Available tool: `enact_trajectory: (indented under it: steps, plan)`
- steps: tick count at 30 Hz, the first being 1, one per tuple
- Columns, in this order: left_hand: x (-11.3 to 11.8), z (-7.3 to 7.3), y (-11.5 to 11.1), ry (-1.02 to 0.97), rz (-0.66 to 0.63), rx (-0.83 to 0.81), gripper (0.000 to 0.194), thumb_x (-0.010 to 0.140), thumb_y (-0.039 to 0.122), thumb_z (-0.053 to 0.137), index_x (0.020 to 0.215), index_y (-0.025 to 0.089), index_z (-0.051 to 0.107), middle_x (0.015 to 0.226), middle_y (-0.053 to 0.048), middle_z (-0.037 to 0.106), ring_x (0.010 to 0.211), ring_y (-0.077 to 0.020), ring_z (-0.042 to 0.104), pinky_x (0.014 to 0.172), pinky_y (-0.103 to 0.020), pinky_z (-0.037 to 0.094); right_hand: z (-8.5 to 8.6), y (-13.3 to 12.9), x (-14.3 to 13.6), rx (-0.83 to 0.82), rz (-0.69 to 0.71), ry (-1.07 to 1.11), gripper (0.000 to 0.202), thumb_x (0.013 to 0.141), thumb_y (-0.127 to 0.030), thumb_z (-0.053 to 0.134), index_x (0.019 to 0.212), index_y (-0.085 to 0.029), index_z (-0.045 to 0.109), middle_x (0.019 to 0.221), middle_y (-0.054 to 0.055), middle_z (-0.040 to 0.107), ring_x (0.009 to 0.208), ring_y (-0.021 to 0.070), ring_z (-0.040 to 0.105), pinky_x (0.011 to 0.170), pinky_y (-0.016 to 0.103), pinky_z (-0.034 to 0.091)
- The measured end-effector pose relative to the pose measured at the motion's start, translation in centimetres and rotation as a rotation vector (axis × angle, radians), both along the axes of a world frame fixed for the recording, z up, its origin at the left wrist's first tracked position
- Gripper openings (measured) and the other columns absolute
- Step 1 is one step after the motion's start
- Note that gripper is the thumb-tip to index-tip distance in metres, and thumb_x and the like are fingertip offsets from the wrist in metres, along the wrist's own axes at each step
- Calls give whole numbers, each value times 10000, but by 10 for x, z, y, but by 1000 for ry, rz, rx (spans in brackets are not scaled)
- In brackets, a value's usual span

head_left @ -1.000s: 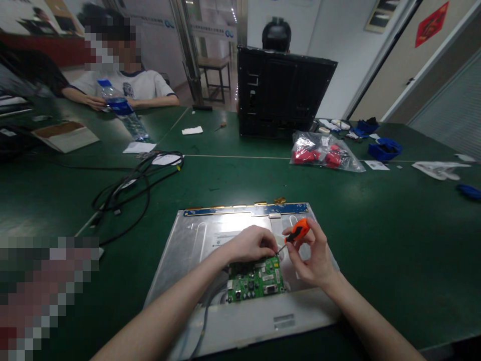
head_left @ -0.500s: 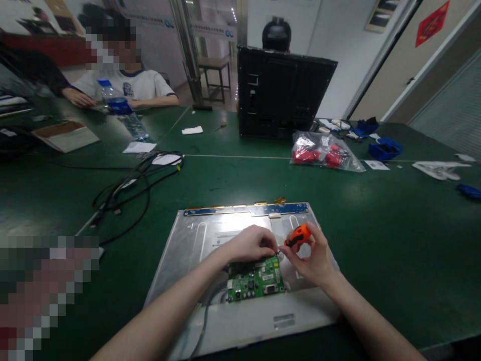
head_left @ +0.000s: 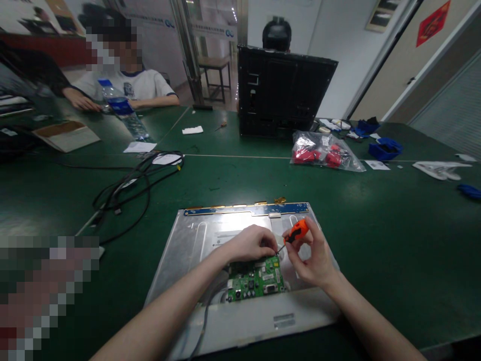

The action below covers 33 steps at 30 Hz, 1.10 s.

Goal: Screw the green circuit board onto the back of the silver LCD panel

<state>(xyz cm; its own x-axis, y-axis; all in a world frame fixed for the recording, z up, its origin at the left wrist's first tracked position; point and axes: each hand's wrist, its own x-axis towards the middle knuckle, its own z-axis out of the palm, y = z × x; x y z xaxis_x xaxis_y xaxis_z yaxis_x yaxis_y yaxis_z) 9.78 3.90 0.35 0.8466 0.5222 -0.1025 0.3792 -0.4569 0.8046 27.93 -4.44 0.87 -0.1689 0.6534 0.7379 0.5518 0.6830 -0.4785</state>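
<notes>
Tabletop (head_left: 394, 225): green, extends beneath and well beyond left hand (head_left: 252, 244) and right hand (head_left: 313, 258). Black panel (head_left: 285, 93): stands on edge, well beyond both hands. Metal panel (head_left: 184, 245): lies flat directly below the hands; carries blue strip (head_left: 225, 211) along edge farthest from them. Black cables (head_left: 111, 193): lie tangled, well left of left hand. Plastic bag (head_left: 323, 156): holds red items, lies beyond right hand. Circuit board (head_left: 255, 281): green, sits on metal panel, just below left hand, left of right hand. Left hand: fingers curled, tips at board's far edge; cannot tell whether anything is pinched. Right hand: grips screwdriver (head_left: 298, 231), orange and black. Slants down toward board corner between both hands; tip contact too small to confirm.
</notes>
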Motion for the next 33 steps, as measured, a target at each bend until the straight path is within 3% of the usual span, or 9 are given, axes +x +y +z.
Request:
enact_trajectory:
  steps: [13,21,33]
  plan:
    - [1,1,-1,27,4,5,90,786,132,661,842,138,731,713,2,663,644,-126,565,585,-199,375,-11,3,3,116,-26,-42,822,839,-145,633,1485,-315,153,776,-25,577,523,101,520,475,242,513]
    - [0,0,0,5,5,-2,105,779,119,667,850,148,737,766,-10,690,700,-144,608,643,-214,412,-1,0,1,48,33,-47,814,848,-95,503,1519,-259,71,969,74,666,533,103,566,482,259,534]
    - [0,3,-1,-8,0,-5,110,779,119,670,859,155,736,753,-3,687,685,-135,591,652,-215,418,-7,1,1,70,-23,-36,819,846,-111,574,1508,-253,113,737,-24,598,499,106,540,480,249,521]
